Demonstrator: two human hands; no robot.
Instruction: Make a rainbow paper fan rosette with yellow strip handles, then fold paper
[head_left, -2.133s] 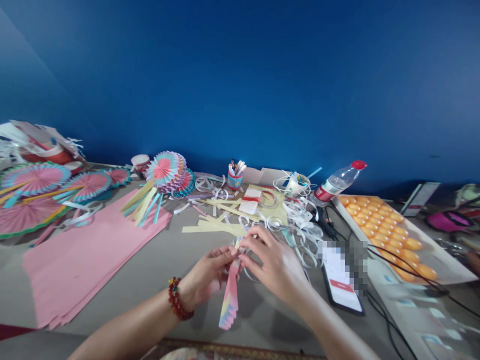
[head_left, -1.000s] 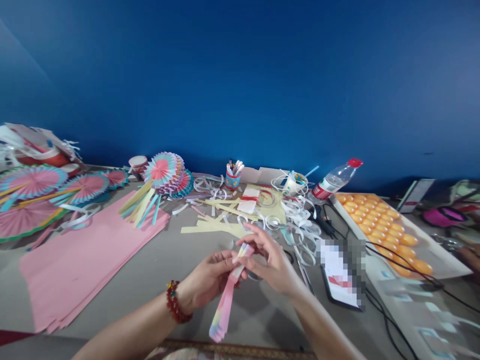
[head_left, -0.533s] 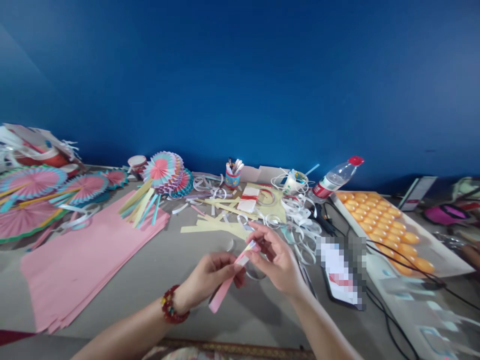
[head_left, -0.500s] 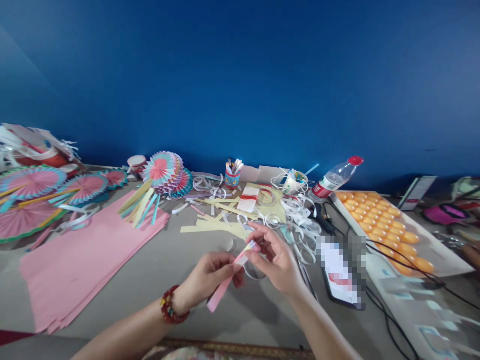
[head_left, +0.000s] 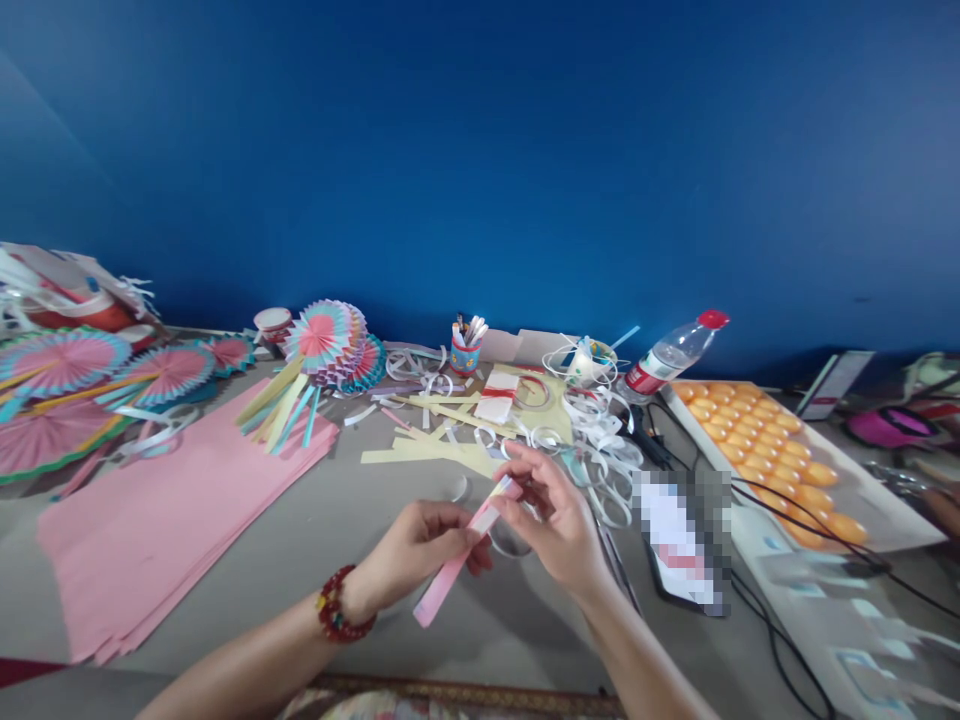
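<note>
Between my two hands is a narrow folded pink paper strip [head_left: 448, 583], held at a slant above the table, with a whitish patch near its upper part. My left hand [head_left: 422, 545], a red bead bracelet [head_left: 343, 603] at its wrist, pinches the strip around its middle. At the upper end, my right hand [head_left: 551, 525] grips it between thumb and fingers. Behind the hands lie pale yellow paper strips [head_left: 427, 455] and white curled strips [head_left: 600, 450]. A stack of pink paper sheets [head_left: 172, 520] lies to the left.
Pleated paper fans [head_left: 322, 335] stand at the back left. A decorated pen cup [head_left: 466, 357] and a plastic bottle [head_left: 679, 355] are near the blue wall. On the right are a phone [head_left: 686, 550], black cables [head_left: 776, 630] and a tray with orange domes [head_left: 892, 535].
The pink strip has turned slightly, so more of its flat face shows. Both hands keep their hold, in nearly the same place.
</note>
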